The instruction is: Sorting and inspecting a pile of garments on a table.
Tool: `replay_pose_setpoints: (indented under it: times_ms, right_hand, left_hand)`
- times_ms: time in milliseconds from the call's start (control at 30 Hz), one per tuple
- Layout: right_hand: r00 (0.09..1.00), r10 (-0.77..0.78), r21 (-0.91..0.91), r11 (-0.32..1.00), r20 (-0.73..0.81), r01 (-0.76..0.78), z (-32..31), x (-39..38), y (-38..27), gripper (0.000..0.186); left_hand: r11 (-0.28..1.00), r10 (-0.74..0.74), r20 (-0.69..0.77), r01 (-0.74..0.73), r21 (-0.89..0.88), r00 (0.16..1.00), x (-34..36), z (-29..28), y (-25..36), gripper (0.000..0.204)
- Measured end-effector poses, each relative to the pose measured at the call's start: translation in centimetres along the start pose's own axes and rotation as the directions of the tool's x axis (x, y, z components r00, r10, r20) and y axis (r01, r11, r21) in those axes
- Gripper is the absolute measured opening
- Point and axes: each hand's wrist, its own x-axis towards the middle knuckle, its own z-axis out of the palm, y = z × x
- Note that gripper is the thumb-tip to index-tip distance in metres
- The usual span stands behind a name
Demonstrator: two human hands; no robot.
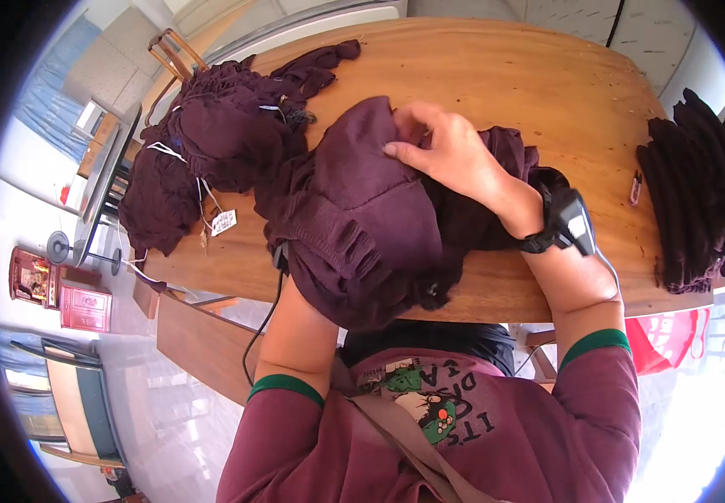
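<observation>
A dark maroon knit garment, thin and stretchy with a ribbed band and a seam, lies over the near side of the wooden table and is spread over my left hand. The fabric hides that hand and its fingers; only the left forearm shows below. At the garment's upper edge my right hand has its thumb on the cloth and its fingers curled around the edge. More dark cloth lies beneath my right wrist, which wears a black strap with a device.
Bunched maroon garments with white ties and a paper tag lie on the left of the table. Dark folded garments are stacked at the right edge, beside a small reddish tool. A red bag is below the right edge.
</observation>
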Motion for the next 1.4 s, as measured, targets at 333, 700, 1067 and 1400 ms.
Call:
replay_pose_setpoints:
  times_ms: [333,700,1067,1400]
  right_hand:
    - [0.634,-0.422,0.639,0.755,0.648,-0.15,1.2,-2.7,-3.8,0.017]
    - [0.946,0.143,0.411,0.874,0.292,-0.259,-0.3,-0.2,-1.4,0.036]
    - [0.957,-0.262,0.47,0.865,0.126,0.175,-0.1,2.0,4.8,0.029]
    - [0.952,-0.202,0.092,0.969,-0.229,0.227,-2.9,2.4,4.0,0.044]
  left_hand:
    - [1.0,0.001,-0.044,-0.002,-0.026,0.999,-1.0,-1.0,-0.3,0.031]
    - [1.0,0.018,-0.102,-0.019,-0.009,0.995,-1.4,-1.2,-1.6,0.031]
    - [1.0,0.019,-0.131,-0.02,-0.005,0.991,-2.3,-0.5,-1.9,0.032]
    - [0.999,0.037,-0.16,-0.041,-0.017,0.986,-2.4,-0.5,-2.3,0.032]
